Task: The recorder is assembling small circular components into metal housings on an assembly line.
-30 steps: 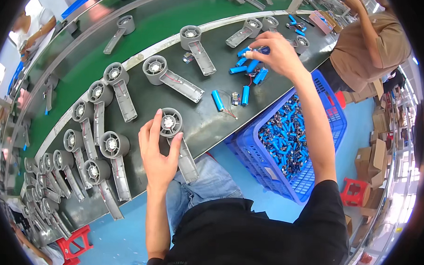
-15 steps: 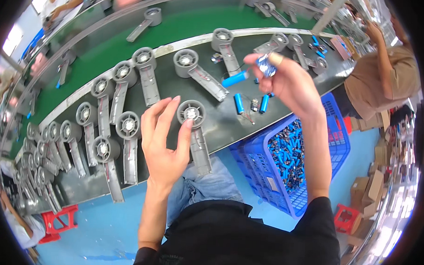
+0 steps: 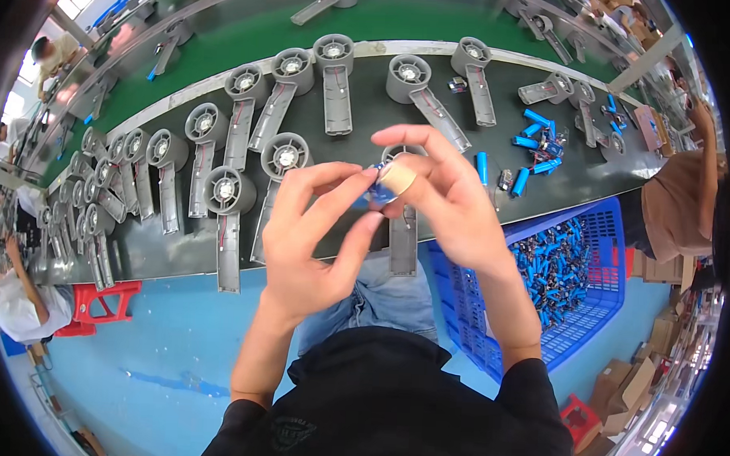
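In front of me both hands meet over a small blue circuit board (image 3: 377,193). My right hand (image 3: 454,211) pinches it from the right; a tan wrap (image 3: 398,178) covers its thumb. From the left, my left hand (image 3: 312,246) has its fingertips closed on the board's other side. My fingers hide most of the board and whatever is attached to it. Just beneath the hands lies a grey fan housing (image 3: 403,244) with a round head and open trough handle, its upper part largely covered. Another fan housing (image 3: 287,157) lies left of it, partly behind my left hand.
Many similar fan housings (image 3: 227,191) line the dark bench (image 3: 369,115). Blue cylindrical batteries with boards (image 3: 545,146) lie to the right. A blue crate (image 3: 612,277) full of them stands beside my right arm. Beyond runs a green conveyor (image 3: 421,17). A person (image 3: 679,199) stands at right.
My right hand has come left and down from above the batteries, bringing the board to my left hand. My left hand has closed on it. The whole view has shifted.
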A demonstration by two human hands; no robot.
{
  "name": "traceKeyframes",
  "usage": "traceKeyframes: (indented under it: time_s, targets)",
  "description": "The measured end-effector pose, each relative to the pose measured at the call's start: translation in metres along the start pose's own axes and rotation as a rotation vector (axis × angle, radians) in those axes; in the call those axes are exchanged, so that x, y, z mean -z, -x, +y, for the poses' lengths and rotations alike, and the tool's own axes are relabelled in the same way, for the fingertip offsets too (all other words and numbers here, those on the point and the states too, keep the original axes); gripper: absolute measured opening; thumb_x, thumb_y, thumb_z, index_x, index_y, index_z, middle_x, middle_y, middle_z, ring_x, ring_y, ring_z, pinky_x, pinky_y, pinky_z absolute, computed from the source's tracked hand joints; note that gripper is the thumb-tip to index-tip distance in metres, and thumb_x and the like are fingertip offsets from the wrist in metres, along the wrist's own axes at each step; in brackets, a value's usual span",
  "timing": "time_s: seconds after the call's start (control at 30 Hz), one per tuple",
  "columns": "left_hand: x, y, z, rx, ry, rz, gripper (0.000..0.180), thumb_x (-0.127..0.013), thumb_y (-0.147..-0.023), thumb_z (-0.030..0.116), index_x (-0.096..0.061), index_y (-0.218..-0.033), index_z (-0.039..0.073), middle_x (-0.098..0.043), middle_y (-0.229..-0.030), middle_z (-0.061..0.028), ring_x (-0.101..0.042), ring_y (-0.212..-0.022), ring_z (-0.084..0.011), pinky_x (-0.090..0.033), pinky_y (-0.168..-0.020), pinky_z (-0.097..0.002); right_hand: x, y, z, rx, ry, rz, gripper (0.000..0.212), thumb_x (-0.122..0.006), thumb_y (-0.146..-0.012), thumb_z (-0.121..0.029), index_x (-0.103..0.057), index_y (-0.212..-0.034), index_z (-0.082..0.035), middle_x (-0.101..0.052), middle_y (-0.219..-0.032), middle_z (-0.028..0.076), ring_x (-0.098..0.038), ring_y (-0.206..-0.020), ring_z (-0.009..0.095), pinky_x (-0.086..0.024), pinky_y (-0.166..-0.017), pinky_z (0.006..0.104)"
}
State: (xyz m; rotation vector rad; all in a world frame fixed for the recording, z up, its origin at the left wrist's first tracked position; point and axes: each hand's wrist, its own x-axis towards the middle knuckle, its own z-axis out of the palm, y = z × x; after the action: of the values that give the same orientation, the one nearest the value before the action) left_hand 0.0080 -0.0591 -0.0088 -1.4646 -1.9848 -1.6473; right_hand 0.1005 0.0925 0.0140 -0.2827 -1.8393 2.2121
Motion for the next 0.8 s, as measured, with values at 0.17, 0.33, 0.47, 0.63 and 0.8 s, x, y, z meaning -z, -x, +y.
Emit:
traceKeyframes:
  time_s: [0.17, 0.33, 0.47, 0.63, 0.8]
  targets:
    - [-0.002, 0.009, 0.000, -0.019, -0.241, 0.033, 0.034, -0.077, -0.072, -0.002, -0.069, -0.106, -0.002, -0.067, -0.103, -0.0125, -0.065, -0.088, -0.0270, -0.053, -0.076, -0.0340, -0.010, 0.009, -0.002, 0.097, 0.412, -0.067, 0.033, -0.055, -0.100, -0.014, -0.054, -0.131, -0.002, -0.069, -0.090, 0.004, -0.063, -0.087, 0.010, -0.051, -0.082, 0.0267]
    - [0.003, 0.012, 0.009, 0.435, 0.265, 0.123, 0.023, -0.068, -0.084, -0.003, -0.068, -0.107, -0.005, -0.070, -0.099, -0.0103, -0.066, -0.084, -0.0195, -0.051, -0.076, -0.0272, 0.028, 0.020, 0.001, 0.015, 0.489, 0.144, 0.025, -0.053, -0.101, -0.014, -0.063, -0.121, -0.002, -0.068, -0.090, 0.003, -0.059, -0.078, 0.007, -0.046, -0.071, 0.0232]
    - [-0.002, 0.016, -0.001, 0.426, 0.284, -0.124, 0.023, -0.064, -0.088, -0.003, -0.069, -0.109, 0.001, -0.066, -0.087, -0.0050, -0.062, -0.071, -0.0098, -0.046, -0.062, -0.0237, 0.052, 0.041, 0.034, 0.024, 0.636, 0.208, 0.016, -0.062, -0.095, -0.008, -0.069, -0.108, -0.001, -0.062, -0.086, 0.000, -0.054, -0.074, 0.005, -0.043, -0.069, 0.0208]
    - [-0.028, 0.016, -0.007, 0.017, -0.165, -0.408, 0.021, -0.072, -0.081, 0.002, -0.070, -0.101, 0.008, -0.052, -0.070, -0.0056, -0.055, -0.056, -0.0210, -0.044, -0.052, -0.0339, 0.047, 0.055, 0.058, -0.017, 0.453, 0.347, 0.013, -0.064, -0.092, -0.003, -0.070, -0.104, -0.001, -0.059, -0.087, -0.001, -0.050, -0.071, 0.004, -0.040, -0.068, 0.0191]
    - [-0.042, 0.022, -0.017, -0.050, -0.304, -0.414, 0.018, -0.072, -0.081, 0.008, -0.067, -0.098, 0.008, -0.054, -0.074, -0.0089, -0.058, -0.057, -0.0253, -0.048, -0.053, -0.0369, 0.034, 0.051, 0.073, 0.239, 0.489, 0.381, 0.022, -0.067, -0.082, 0.009, -0.070, -0.101, -0.001, -0.063, -0.096, 0.004, -0.048, -0.063, 0.002, -0.039, -0.057, 0.0180]
